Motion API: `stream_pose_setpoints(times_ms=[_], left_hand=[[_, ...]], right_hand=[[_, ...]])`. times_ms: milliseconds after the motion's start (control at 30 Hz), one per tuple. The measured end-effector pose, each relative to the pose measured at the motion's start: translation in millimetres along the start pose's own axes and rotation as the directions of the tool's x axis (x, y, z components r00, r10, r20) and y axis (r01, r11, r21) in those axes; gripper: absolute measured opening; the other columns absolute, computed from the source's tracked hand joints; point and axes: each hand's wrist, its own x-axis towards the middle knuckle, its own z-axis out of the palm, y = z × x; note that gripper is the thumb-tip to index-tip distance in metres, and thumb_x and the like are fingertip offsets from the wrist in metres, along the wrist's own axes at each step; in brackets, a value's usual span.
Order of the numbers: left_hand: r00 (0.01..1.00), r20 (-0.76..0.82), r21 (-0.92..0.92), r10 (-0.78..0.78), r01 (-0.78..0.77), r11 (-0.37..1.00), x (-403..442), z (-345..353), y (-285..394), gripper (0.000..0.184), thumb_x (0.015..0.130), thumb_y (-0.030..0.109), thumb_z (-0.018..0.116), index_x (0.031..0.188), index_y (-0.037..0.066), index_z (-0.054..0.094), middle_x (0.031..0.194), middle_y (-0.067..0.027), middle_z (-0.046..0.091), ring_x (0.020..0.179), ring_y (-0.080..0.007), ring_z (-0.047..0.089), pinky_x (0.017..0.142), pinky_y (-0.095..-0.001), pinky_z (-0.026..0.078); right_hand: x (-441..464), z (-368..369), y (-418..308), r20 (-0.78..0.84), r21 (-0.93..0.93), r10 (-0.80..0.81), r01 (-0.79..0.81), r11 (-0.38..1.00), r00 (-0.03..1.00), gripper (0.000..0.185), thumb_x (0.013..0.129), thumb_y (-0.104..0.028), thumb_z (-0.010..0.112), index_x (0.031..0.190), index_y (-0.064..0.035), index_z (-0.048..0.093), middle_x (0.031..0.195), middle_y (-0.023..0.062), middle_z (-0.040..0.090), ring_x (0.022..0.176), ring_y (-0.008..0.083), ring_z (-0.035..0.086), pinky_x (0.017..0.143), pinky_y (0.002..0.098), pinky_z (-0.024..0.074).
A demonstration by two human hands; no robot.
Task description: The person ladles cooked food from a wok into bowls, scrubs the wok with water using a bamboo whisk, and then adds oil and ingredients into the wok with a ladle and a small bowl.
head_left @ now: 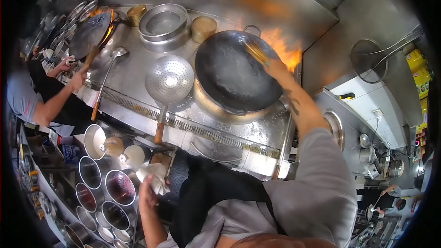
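Note:
A large black wok (213, 53) with two loop handles sits over the burner, and pale steam or water blurs its inside. My right hand (274, 67) is closed around a bamboo wok brush (256, 53), whose bristles reach into the wok near its far right side. Orange flames (288, 48) rise behind the wok, close to that hand. Low at the left, my left hand (148, 196) grips a crumpled white cloth (155, 177), held beside the seasoning containers. A perforated strainer ladle (170, 79) with a wooden handle lies left of the wok.
Several metal seasoning pots (120, 187) stand at lower left. Stacked steel bowls (163, 22) sit at the back of the stove. A co-worker (41, 94) handles another wok (92, 34) at left; a long ladle (105, 82) lies between us. A wire skimmer (370, 59) is at right.

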Motion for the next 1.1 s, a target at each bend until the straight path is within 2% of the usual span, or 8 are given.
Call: stream_pose_setpoints(times_ms=[100, 267, 367, 400, 533, 900, 1033, 1100], left_hand=[[0.998, 0.06, 0.039, -0.034, 0.032, 0.999, -6.9, 20.2, 8.1, 0.068, 0.083, 0.049, 0.059, 0.123, -0.005, 0.048, 0.094, -0.0198, 0.063, 0.079, -0.0313, 0.066, 0.071, -0.0415, 0.055], [0.969, 0.196, 0.008, -0.152, 0.153, 0.988, 27.0, 23.0, -6.1, 0.077, 0.089, 0.065, 0.042, 0.127, -0.001, 0.047, 0.099, -0.0196, 0.061, 0.08, -0.0324, 0.063, 0.068, -0.0443, 0.053], [0.962, 0.173, -0.002, -0.211, 0.214, 0.977, 49.0, 34.4, -12.0, 0.077, 0.09, 0.067, 0.04, 0.127, 0.0, 0.048, 0.098, -0.0193, 0.061, 0.078, -0.032, 0.062, 0.067, -0.045, 0.052], [0.961, 0.205, 0.004, -0.185, 0.188, 0.982, 56.1, 38.8, -13.0, 0.075, 0.091, 0.067, 0.038, 0.126, 0.002, 0.049, 0.098, -0.0185, 0.061, 0.077, -0.032, 0.062, 0.066, -0.0462, 0.052], [0.967, 0.191, 0.007, -0.171, 0.173, 0.985, 66.4, 73.7, -1.2, 0.073, 0.092, 0.064, 0.04, 0.117, -0.004, 0.052, 0.085, -0.0167, 0.062, 0.068, -0.0297, 0.064, 0.062, -0.0435, 0.055], [0.986, 0.087, -0.024, -0.142, 0.145, 0.989, 49.0, 69.6, 12.3, 0.083, 0.087, 0.073, 0.039, 0.121, -0.001, 0.051, 0.091, -0.0167, 0.061, 0.072, -0.032, 0.062, 0.065, -0.0484, 0.053], [0.989, 0.085, -0.027, -0.123, 0.126, 0.992, 29.1, 67.6, 8.6, 0.082, 0.086, 0.074, 0.041, 0.123, 0.001, 0.051, 0.097, -0.0154, 0.062, 0.074, -0.0327, 0.062, 0.066, -0.0502, 0.053], [0.988, 0.079, 0.002, -0.133, 0.133, 0.991, 24.6, 59.4, 7.5, 0.08, 0.086, 0.074, 0.042, 0.124, 0.003, 0.051, 0.099, -0.0143, 0.062, 0.075, -0.0318, 0.062, 0.065, -0.0486, 0.053]], right_hand=[[33.1, 24.3, -80.2, 0.331, 0.535, 0.045, -0.227, 0.814, 0.942, 0.029, 0.085, -0.035, 0.062, 0.085, -0.0057, 0.065, 0.058, 0.0081, 0.06, 0.047, 0.0216, 0.057, 0.047, 0.0369, 0.0445], [-35.2, 7.3, -152.6, 0.459, 0.635, -0.1, -0.248, 0.732, 0.883, 0.034, 0.084, -0.038, 0.066, 0.099, -0.008, 0.067, 0.062, 0.0068, 0.062, 0.049, 0.0201, 0.059, 0.043, 0.0388, 0.0481], [-102.3, -46.4, -135.4, 0.657, 0.475, -0.163, -0.236, 0.848, 0.736, 0.039, 0.084, -0.043, 0.064, 0.103, -0.0095, 0.067, 0.067, 0.0114, 0.066, 0.061, 0.0215, 0.067, 0.055, 0.0361, 0.0534], [-119.1, -49.3, -114.9, 0.516, 0.487, -0.306, 0.02, 0.873, 0.8, 0.042, 0.083, -0.042, 0.064, 0.105, -0.0075, 0.068, 0.074, 0.0152, 0.069, 0.07, 0.0259, 0.069, 0.066, 0.038, 0.0543], [-113.0, -90.0, -24.9, 0.744, -0.017, 0.046, -0.05, 0.999, 0.667, 0.042, 0.081, -0.038, 0.064, 0.102, -0.0022, 0.069, 0.088, 0.0171, 0.07, 0.08, 0.0333, 0.069, 0.075, 0.0428, 0.0541], [-85.2, -31.7, 36.0, 0.262, -0.152, 0.199, -0.164, 0.975, 0.944, 0.038, 0.085, -0.037, 0.06, 0.107, -0.0071, 0.065, 0.097, 0.021, 0.068, 0.086, 0.0378, 0.067, 0.077, 0.0478, 0.0533], [1.7, 37.7, -13.5, 0.061, 0.159, 0.115, -0.123, 0.98, 0.991, 0.034, 0.086, -0.038, 0.059, 0.095, -0.0065, 0.067, 0.083, 0.0219, 0.068, 0.076, 0.0354, 0.068, 0.072, 0.0462, 0.0539], [15.6, 32.3, -72.3, 0.262, 0.439, 0.091, -0.203, 0.875, 0.961, 0.03, 0.082, -0.031, 0.059, 0.097, -0.0083, 0.07, 0.084, 0.0179, 0.07, 0.075, 0.0327, 0.069, 0.07, 0.0444, 0.0537]])
